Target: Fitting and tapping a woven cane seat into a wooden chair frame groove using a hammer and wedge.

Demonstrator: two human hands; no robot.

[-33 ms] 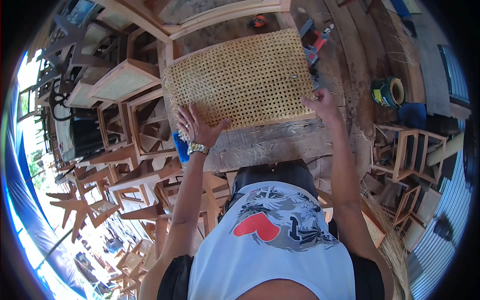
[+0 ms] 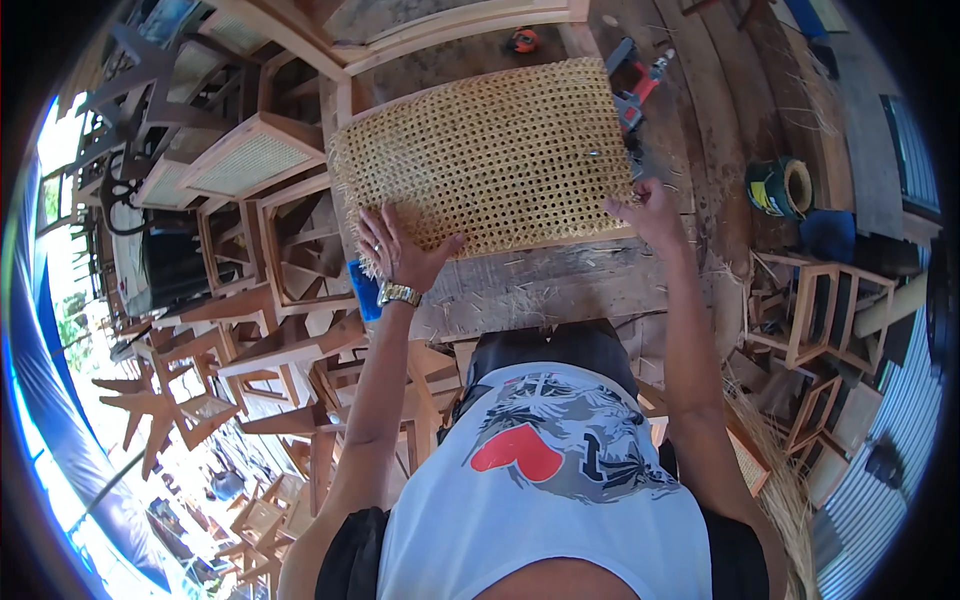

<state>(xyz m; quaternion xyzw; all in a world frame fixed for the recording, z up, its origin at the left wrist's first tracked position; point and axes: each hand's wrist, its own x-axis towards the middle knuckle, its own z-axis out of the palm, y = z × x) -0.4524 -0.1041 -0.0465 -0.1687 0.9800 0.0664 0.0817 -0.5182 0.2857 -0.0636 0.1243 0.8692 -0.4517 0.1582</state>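
A sheet of woven cane webbing (image 2: pixel 490 150), tan with an open hole pattern and frayed edges, lies over a wooden frame (image 2: pixel 560 241) on the workbench. On its near left corner my left hand (image 2: pixel 402 255) rests flat, with fingers spread and a metal-banded watch at the wrist. My right hand (image 2: pixel 655 215) is at the near right corner, its thumb and curled fingers pinching the webbing's edge. Whether a loose strand is also between those fingers is too small to tell.
Beyond the webbing's right edge lies a red and grey tool (image 2: pixel 632 100). An orange tape measure (image 2: pixel 523 40) sits at the far side. A dark tin (image 2: pixel 778 187) stands at right. Unfinished wooden chair frames (image 2: pixel 265 160) crowd the left. Cane scraps litter the bench (image 2: pixel 530 290).
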